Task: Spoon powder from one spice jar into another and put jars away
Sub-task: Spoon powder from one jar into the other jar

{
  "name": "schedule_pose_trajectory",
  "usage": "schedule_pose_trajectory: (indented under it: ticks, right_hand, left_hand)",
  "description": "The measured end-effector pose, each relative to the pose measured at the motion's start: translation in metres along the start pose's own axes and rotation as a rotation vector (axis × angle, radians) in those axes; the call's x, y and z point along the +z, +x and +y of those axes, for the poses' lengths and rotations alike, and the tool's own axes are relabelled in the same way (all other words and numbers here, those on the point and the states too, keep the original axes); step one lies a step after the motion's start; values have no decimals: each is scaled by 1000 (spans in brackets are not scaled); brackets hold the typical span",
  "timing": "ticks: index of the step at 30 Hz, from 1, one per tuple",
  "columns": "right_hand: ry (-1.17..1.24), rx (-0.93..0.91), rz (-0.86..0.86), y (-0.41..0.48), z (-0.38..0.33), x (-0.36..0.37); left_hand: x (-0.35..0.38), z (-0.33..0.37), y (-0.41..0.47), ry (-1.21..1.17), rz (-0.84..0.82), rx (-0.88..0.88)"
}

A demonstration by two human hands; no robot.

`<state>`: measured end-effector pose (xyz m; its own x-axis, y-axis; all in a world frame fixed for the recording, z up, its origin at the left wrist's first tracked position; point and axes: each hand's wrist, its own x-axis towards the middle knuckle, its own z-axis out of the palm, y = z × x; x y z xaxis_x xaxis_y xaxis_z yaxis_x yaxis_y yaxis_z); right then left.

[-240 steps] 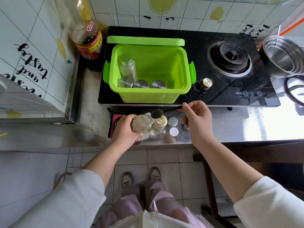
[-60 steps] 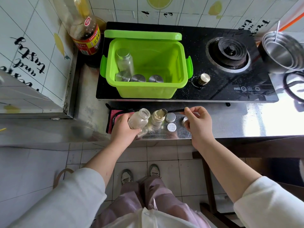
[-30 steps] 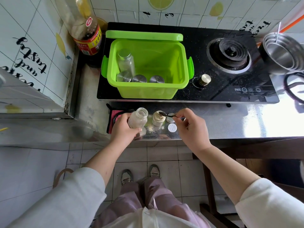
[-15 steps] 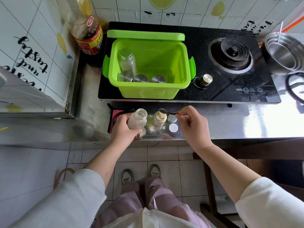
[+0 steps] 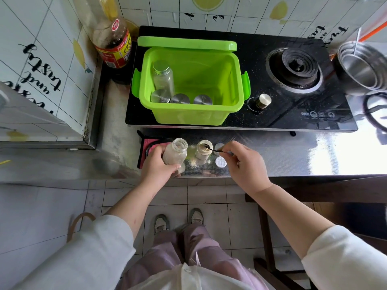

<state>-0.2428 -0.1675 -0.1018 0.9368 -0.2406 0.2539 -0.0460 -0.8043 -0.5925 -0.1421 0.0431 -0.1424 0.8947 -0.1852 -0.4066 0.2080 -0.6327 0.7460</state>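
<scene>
Down at the front edge of the shiny, fine-grained metal tabletop (image 5: 293,155), two small clear glass jars stand side by side with their lids off. The left hand (image 5: 158,166) is wrapped around the left jar (image 5: 175,152), fingers curled about its lower body; it tilts a little and holds a pale powder low inside. The right jar (image 5: 203,152) stands upright just beside it, filled nearly to the rim with tan powder. The right hand (image 5: 246,164) pinches the thin dark handle of a small spoon (image 5: 211,149) between thumb and fingertips, and the spoon's bowl sits in the mouth of the right jar. Two round silvery lids (image 5: 221,162) lie flat on the tabletop between that jar and the right hand, and a dusting of spilled powder (image 5: 193,162) speckles the metal between the jars. A pink cloth (image 5: 147,146) with dark trim lies behind the left hand. Farther back, a bright green plastic box (image 5: 188,114) with its hinged lid open sits on a glossy black glass stove (image 5: 293,109); inside it are one tall capped jar and three more showing only their round metal tops. The stove front carries white lettering that reads "PICC". A big plastic bottle (image 5: 113,42) with a red and yellow label in Chinese characters stands in the corner, and the white wall tiles bear black script, partly readable as "und tasty".
</scene>
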Motion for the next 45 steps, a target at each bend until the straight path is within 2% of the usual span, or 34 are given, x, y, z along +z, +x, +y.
schedule_pose_trajectory:
  ticks: [7, 21, 39, 43, 45]
  right_hand:
    - [0, 9, 23, -3, 3, -4]
    - [176, 308, 76, 4, 1, -3]
    - [39, 87, 57, -9, 4, -9]
    - [80, 160, 60, -7, 0, -9]
    - [201, 241, 93, -4, -4, -9]
  left_hand:
    - [-1, 2, -1, -1, -1, 10]
    - [-1, -1, 0, 7, -6, -3]
    - [-2, 6, -2, -34, -39, 5]
    - [-2, 4, -2, -38, -46, 25]
    - [-1, 5, -2, -29, -46, 36]
